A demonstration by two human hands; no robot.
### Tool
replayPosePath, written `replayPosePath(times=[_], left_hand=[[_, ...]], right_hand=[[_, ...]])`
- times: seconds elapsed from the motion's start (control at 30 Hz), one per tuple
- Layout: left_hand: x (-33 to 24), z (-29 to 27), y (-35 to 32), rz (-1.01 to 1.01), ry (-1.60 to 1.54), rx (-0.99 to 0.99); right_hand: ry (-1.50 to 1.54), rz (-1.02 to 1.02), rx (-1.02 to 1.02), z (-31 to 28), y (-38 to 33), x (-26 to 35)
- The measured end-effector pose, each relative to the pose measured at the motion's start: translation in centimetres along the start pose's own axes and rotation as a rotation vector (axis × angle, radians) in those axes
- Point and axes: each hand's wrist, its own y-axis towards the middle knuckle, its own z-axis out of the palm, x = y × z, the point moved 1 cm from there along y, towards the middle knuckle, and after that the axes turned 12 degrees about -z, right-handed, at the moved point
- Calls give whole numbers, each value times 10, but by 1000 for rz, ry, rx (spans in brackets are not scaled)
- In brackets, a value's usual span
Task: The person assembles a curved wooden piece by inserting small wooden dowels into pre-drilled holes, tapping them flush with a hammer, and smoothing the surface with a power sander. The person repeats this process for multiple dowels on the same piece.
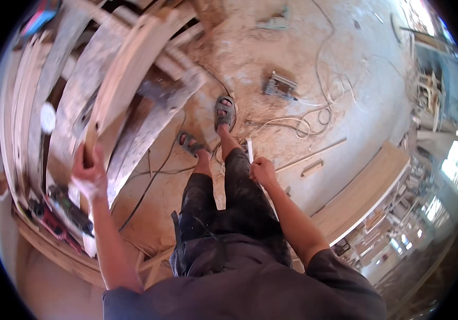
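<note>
— Wood was everywhere. The left hand [87, 172] had its fingers wrapped round the near end of a long pale plank [127, 74], which rose away at a slant over the stacked boards [29, 106]. Gripping the end probably gave leverage on that length.

— And the other hand?

— The right hand [263, 172] sat low by the thigh, fingers curled round a thin pale strip [250, 150], apparently a narrow batten or rule; how tightly it pinched, I couldn't tell.

— What was underfoot?

— A sawdust-strewn concrete floor [271, 53], with white cables [314, 114] looping across it and a power saw [279, 85] lying beyond the sandalled feet [223, 109]. More boards leaned at the right [367, 186], and tools lay on a low desk [58, 234] at the left. It looked like a cluttered carpentry workshop, bright daylight at its right edge.
</note>
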Motion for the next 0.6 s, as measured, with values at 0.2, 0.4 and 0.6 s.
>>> replayPosePath(times=[0.2,0.4,0.6], left_hand=[[40,4,24,-169,23,-122],[107,-25,51,229,-138,-110],[107,8,66,210,-13,-150]], right_hand=[[-532,-160,-134,-44,110,-109],[-666,26,12,-63,304,-127],[-963,-212,-315,-90,462,-178]])
